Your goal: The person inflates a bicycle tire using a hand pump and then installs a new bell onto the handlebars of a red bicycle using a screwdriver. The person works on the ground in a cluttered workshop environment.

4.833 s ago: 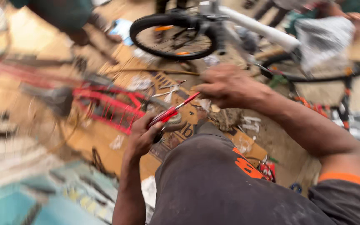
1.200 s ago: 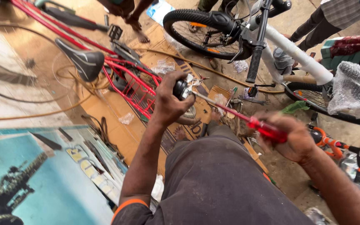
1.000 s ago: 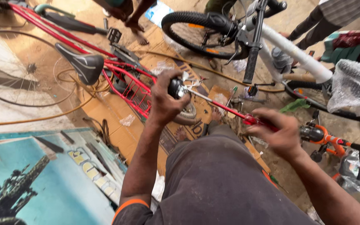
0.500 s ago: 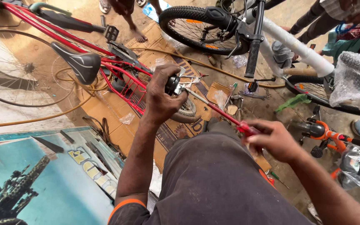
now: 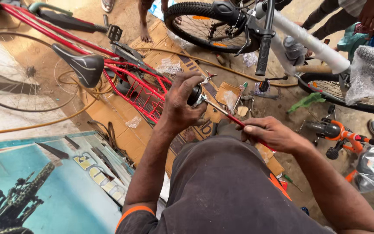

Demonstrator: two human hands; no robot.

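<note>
My left hand (image 5: 182, 104) is closed around a small black bicycle bell (image 5: 194, 95) with a metal clamp, held up in front of my chest. My right hand (image 5: 271, 133) grips a red-handled screwdriver (image 5: 230, 116) whose shaft runs up and left into the bell's clamp. Both hands hover above flattened cardboard (image 5: 161, 60) on the dirt ground. My dark shirt fills the lower middle of the view.
A red bicycle frame (image 5: 135, 86) with a black saddle (image 5: 81, 65) lies at left beside a loose spoked wheel (image 5: 18, 73). A white bicycle (image 5: 299, 37) stands at top right. An orange child's bike (image 5: 340, 134) is at right. Other people's feet (image 5: 146, 17) stand at the top. A printed box (image 5: 44, 186) lies at lower left.
My right hand has slid up the screwdriver toward the bell. The left hand keeps the bell in nearly the same place.
</note>
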